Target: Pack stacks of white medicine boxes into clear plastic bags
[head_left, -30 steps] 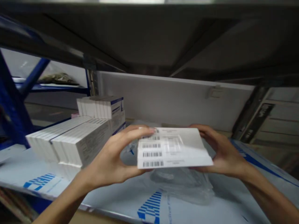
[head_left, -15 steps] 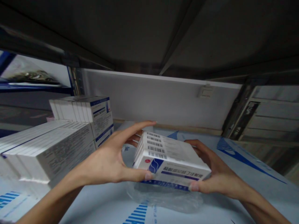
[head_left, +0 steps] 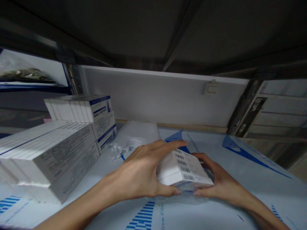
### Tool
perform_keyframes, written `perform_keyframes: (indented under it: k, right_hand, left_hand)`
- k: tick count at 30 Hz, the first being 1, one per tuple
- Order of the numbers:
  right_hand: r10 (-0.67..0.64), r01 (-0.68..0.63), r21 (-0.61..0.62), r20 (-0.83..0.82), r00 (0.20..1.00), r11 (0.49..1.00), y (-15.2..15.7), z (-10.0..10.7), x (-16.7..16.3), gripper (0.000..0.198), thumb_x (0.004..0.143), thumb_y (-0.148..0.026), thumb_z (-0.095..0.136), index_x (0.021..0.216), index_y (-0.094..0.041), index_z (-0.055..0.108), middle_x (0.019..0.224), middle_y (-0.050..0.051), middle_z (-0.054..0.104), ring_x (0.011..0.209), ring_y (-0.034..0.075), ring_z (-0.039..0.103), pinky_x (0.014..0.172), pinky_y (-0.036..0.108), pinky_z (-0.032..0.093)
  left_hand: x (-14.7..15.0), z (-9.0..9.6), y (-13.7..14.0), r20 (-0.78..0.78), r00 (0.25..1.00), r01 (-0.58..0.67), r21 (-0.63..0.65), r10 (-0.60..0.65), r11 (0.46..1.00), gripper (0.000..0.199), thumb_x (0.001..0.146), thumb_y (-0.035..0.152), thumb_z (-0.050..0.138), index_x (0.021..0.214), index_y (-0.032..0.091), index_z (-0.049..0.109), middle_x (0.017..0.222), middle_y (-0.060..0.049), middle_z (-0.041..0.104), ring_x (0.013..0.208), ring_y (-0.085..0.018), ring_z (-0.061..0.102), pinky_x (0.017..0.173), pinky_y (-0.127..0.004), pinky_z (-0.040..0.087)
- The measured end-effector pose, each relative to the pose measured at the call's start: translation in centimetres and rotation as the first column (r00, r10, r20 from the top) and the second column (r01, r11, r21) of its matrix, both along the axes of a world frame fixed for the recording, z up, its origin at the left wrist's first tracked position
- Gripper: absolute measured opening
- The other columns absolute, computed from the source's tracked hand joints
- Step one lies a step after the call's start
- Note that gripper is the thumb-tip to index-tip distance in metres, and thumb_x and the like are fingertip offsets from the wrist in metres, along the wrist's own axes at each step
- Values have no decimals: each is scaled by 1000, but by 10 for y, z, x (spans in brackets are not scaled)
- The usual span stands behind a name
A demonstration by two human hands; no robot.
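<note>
A small block of white medicine boxes (head_left: 184, 169), with several barcodes showing on top, is tilted between my two hands. My left hand (head_left: 146, 172) wraps its left side, thumb on the near face and fingers over the far edge. At the right end, my right hand (head_left: 217, 179) holds it with the thumb in front and the fingers behind. Clear plastic (head_left: 196, 198) shows around the lower part of the block; how far it covers the boxes I cannot tell. Hidden behind my hands are most of the fingers' contact points.
Stacked white boxes (head_left: 69, 153) stand in two levels at the left. A white packet in clear plastic (head_left: 139, 132) lies by the back wall. Blue-printed film covers the shelf surface (head_left: 240, 198). A dark shelf (head_left: 144, 35) hangs low overhead, with a metal post (head_left: 249, 111) at the right.
The block of boxes has moved right and turned, its left end swinging toward me. My left hand has shifted right with it, uncovering the packet at the back. Both hands keep hold.
</note>
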State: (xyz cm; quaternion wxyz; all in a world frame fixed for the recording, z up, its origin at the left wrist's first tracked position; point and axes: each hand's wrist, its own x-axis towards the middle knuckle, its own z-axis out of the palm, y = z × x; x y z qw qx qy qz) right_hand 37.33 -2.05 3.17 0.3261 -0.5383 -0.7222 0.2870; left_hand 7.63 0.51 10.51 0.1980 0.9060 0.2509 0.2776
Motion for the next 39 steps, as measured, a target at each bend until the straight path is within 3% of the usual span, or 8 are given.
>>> perform_keyframes:
  k: [5,13,19,23,27,30,34,39]
  right_hand:
    - [-23,22,-70,-17,1000,997,1,-1,2,95,49,-55,92,131,-23,55,129,15,65,113,38,64,95,54,54]
    - [55,-70,-122,-123,991,990,5,-6,4,90,49,-47,95,129,-25,59,122,13,71,109,35,70,95,50,58]
    - [24,-52,-158,-177,984,986,-1,-9,6,91,50,-44,94,131,-23,58,126,14,70,112,35,69,98,50,57]
    - [14,-52,-164,-221,975,985,-3,-12,10,92,52,-45,93,134,-24,57,131,16,67,119,35,66,102,52,55]
    - [36,-78,-180,-226,973,981,-3,-7,11,91,55,-45,92,136,-23,56,133,16,66,119,35,66,106,53,52]
    - [72,-113,-198,-203,977,974,-2,2,11,92,57,-44,91,139,-24,55,134,14,67,120,34,66,105,51,52]
    - [50,-110,-267,-223,974,957,1,9,16,101,54,-42,92,145,-26,51,122,13,72,110,34,70,94,50,59]
    - [-17,-44,-358,-166,986,933,5,16,29,88,57,-41,91,137,-22,61,104,10,75,87,28,74,76,43,63]
  left_hand:
    - [-8,-24,19,-10,1000,0,-120,-1,993,107,63,50,89,156,37,36,154,-8,52,135,-38,53,111,-57,44]
    - [-34,-48,45,-77,991,68,-410,-109,910,107,65,39,88,155,30,32,129,-12,69,120,-32,64,102,-49,49]
    - [-43,-50,40,-175,983,2,-316,-61,949,51,79,40,74,125,24,56,111,-7,70,100,-23,64,85,-34,52]
    - [-45,-51,34,-269,963,-81,-212,22,974,40,77,33,71,115,22,64,95,-6,67,87,-22,63,76,-32,52]
    - [-48,-54,28,-321,944,-1,-230,-75,973,37,79,32,70,115,24,71,110,-8,70,98,-24,66,88,-37,53]
    - [-48,-47,22,-340,940,-31,-171,-30,985,32,83,42,70,109,26,76,115,-10,69,106,-28,67,95,-42,52]
    - [-43,-25,15,-216,975,-63,-24,57,998,27,85,47,69,90,21,73,115,-9,64,101,-25,66,92,-39,53]
    - [-38,0,10,-43,995,90,-7,-90,996,17,87,33,67,79,21,59,110,-6,63,105,-22,61,95,-37,49]
